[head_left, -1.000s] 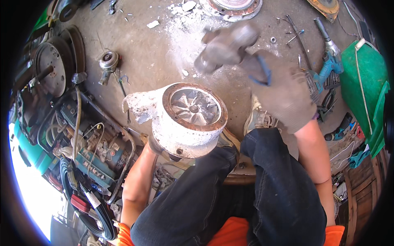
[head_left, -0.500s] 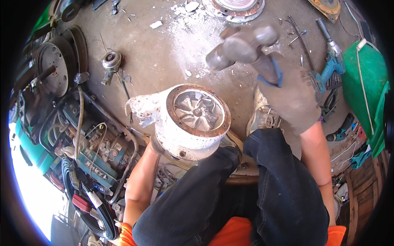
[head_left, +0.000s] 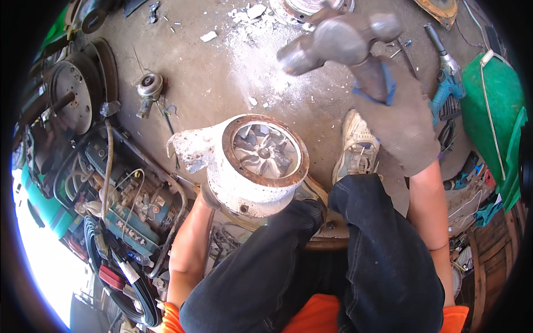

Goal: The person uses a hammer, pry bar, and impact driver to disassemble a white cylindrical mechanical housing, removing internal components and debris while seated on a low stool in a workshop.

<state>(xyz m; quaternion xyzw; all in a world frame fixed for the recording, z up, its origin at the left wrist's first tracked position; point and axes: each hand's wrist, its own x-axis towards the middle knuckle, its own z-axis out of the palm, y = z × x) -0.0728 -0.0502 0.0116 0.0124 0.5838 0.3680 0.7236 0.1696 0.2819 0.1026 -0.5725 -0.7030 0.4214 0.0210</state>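
A white, rust-flecked scroll-shaped metal housing (head_left: 252,194) sits tilted in front of my left knee, its round opening facing up. Inside the rusty ring shows a bladed wheel (head_left: 265,154). My left hand (head_left: 209,197), gloved, holds the housing from its lower left side; the fingers are hidden behind it. On the right, my gloved right hand (head_left: 397,119) is closed round the handle of a hammer (head_left: 341,41). The hammer's steel head is raised above and beyond the housing, apart from it, and slightly blurred.
White powder and chips (head_left: 261,61) lie on the floor ahead, by a round flanged part (head_left: 308,8). An engine (head_left: 133,216) and cables crowd the left. A blue power tool (head_left: 447,89) and a green container (head_left: 491,111) stand right. My shoe (head_left: 355,144) is beside the housing.
My right hand has lifted the hammer upward and slightly right, and its head looks larger. The housing and my left hand have barely shifted.
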